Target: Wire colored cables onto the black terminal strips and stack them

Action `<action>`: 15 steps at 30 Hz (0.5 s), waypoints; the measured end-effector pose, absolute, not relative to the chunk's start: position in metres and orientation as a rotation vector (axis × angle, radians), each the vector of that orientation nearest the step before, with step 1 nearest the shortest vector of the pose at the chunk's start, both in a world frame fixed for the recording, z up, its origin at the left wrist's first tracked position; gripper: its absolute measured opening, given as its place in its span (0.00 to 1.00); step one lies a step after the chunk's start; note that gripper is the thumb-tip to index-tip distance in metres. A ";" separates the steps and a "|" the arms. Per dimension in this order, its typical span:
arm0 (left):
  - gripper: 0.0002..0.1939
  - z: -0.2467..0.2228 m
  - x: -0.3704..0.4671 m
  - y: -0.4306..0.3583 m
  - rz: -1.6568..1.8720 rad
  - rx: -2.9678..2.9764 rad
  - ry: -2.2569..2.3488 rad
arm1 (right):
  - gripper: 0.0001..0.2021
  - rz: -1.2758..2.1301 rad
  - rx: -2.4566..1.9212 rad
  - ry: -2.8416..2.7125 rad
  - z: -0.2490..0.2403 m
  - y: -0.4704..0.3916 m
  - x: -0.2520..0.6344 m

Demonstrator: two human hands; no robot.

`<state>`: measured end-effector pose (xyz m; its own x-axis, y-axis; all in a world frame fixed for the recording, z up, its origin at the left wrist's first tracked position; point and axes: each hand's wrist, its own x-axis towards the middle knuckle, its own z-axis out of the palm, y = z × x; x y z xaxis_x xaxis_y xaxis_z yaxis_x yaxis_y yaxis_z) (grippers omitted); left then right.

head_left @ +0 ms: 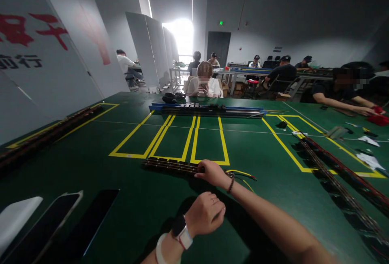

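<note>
A dark strip assembly (172, 165) with thin metal rods lies crosswise on the green table, just below the yellow taped rectangles. My right hand (212, 173), with a beaded bracelet, grips its right end between thumb and fingers. Yellow and dark wires (243, 173) come out past that hand onto the table. My left hand (205, 213), wearing a watch and a ring, is nearer to me, with its fingers curled in. What it holds, if anything, is hidden.
Phones (95, 215) lie at the lower left. Long wired strips (337, 183) rest at the right, another (51, 134) at the left. A blue rail (206, 111) spans the far edge. People sit across and to the right.
</note>
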<state>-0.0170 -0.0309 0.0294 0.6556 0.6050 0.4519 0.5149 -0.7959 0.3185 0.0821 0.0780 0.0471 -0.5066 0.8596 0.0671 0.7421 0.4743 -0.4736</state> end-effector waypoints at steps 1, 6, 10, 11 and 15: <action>0.09 0.028 -0.015 -0.032 0.806 2.716 0.898 | 0.11 0.592 -1.329 -2.448 0.045 0.081 0.068; 0.05 0.018 -0.007 -0.038 0.694 2.725 0.825 | 0.09 0.695 -1.171 -2.543 0.043 0.089 0.008; 0.05 0.016 -0.008 -0.037 0.631 2.694 0.945 | 0.13 0.752 -1.016 -2.609 0.054 0.090 -0.005; 0.05 0.016 -0.008 -0.036 0.638 2.658 0.989 | 0.15 0.752 -0.970 -2.608 0.058 0.091 -0.001; 0.09 0.026 -0.014 -0.027 0.711 2.355 1.180 | 0.19 0.784 -0.917 -2.547 0.067 0.097 0.045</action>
